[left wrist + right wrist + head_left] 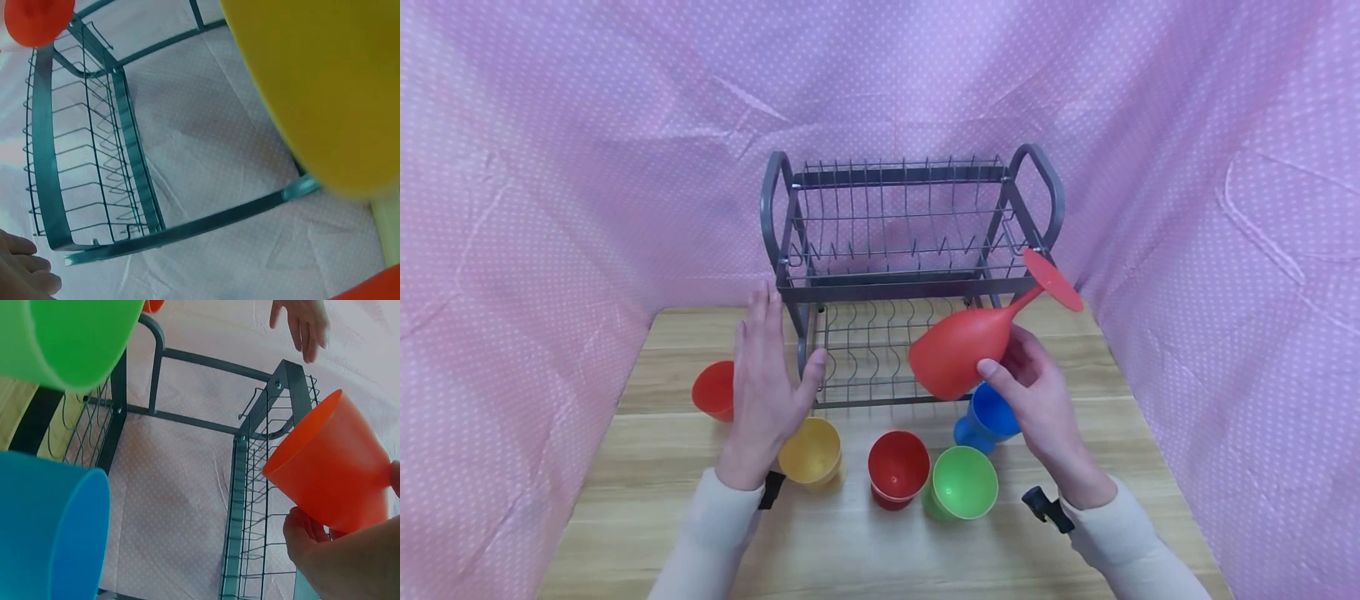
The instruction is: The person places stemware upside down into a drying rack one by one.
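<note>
My right hand holds a red plastic goblet by its bowl, thumb on the near side. The goblet is tilted, its mouth toward the lower left and its round foot up at the right, in front of the dish rack. In the right wrist view the fingers lie against the bowl. My left hand is held out with straight fingers by the rack's left side, holding nothing. Close to it are a yellow cup and a red-orange cup, partly hidden behind the hand.
A dark red cup and a green cup stand upright at the front of the wooden table. A blue goblet is partly behind my right hand. The two-tier wire rack has curved side handles. Pink dotted cloth surrounds the table.
</note>
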`<state>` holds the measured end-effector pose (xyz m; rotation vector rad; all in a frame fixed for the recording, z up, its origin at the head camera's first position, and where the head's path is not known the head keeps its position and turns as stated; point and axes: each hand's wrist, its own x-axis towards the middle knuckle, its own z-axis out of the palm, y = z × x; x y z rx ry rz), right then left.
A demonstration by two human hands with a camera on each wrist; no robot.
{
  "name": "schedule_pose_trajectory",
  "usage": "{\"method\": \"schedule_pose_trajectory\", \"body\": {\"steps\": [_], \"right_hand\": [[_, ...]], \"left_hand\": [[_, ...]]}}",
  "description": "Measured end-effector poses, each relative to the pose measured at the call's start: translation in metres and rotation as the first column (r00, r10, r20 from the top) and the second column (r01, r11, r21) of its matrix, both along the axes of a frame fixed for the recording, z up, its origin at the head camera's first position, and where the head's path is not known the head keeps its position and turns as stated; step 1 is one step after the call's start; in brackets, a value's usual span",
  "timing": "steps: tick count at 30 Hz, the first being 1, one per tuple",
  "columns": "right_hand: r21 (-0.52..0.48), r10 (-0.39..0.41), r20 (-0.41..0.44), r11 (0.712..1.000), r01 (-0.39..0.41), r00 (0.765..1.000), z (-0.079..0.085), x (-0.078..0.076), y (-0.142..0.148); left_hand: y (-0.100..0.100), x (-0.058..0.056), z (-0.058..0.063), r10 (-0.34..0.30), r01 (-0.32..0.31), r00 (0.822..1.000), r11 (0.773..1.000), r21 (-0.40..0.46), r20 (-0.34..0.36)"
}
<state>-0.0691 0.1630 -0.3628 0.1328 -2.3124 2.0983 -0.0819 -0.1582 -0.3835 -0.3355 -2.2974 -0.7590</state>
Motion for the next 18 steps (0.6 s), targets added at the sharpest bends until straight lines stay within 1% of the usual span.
{"method": "schedule_pose_trajectory", "body": {"steps": [6,8,12,18], "right_hand": [[0.068,-0.006,-0.064,0.998,0.010,0.998,0.002,-0.001,0.005],[0.068,-0.012,-0.079,0.998,0.017,0.997,0.004,-0.001,0.006],[0.032,-0.025,-0.121,0.999,0.029,0.992,0.010,-0.003,0.008],[0.027,-0.040,-0.199,0.999,0.046,0.979,0.023,-0.007,0.013]], "left_hand": [[-0.003,-0.009,0.005,0.025,-0.022,0.998,0.999,-0.047,0.063],[-0.003,-0.010,0.007,0.030,-0.025,0.996,0.998,-0.058,0.081],[-0.002,-0.011,0.007,0.042,-0.034,0.993,0.997,-0.073,0.114],[-0.001,-0.012,0.006,0.052,-0.043,0.991,0.996,-0.079,0.119]]}}
